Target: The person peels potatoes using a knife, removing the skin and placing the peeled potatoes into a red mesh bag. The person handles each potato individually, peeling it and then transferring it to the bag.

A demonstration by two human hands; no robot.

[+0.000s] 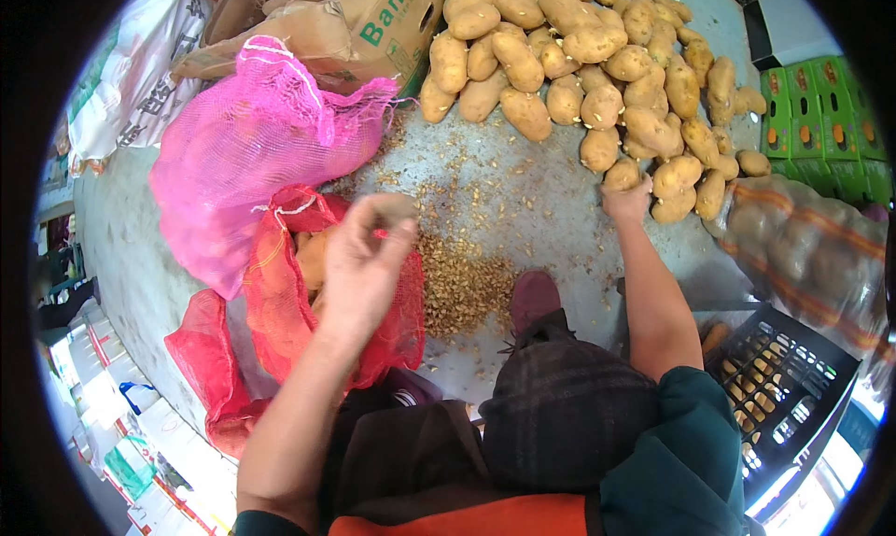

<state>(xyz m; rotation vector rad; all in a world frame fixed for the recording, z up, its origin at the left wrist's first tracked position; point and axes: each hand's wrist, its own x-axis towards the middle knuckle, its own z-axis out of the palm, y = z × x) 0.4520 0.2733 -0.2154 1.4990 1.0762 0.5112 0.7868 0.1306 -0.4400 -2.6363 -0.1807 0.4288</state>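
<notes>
My right hand (628, 201) grips a potato (621, 174) at the near edge of a large potato pile (560, 39). Many of those potatoes bear small pale sprouts. My left hand (367, 256) is blurred and hangs over a red mesh bag (399, 319), its fingers curled and apart from the thumb; I see nothing held in it. Potatoes (276, 319) fill part of that bag, and its mouth is gathered with white cord at the far side. Between my hands, loose sprouts (462, 291) lie heaped on the grey floor (490, 165).
A full pink mesh bag (245, 137) and a banana carton (364, 32) stand left of the pile. Another red mesh bag (210, 354) lies at left. At right are a black plastic crate (791, 382) holding potatoes, a wrapped sack (805, 242) and green cartons (826, 123). My shoe (535, 298) borders the sprouts.
</notes>
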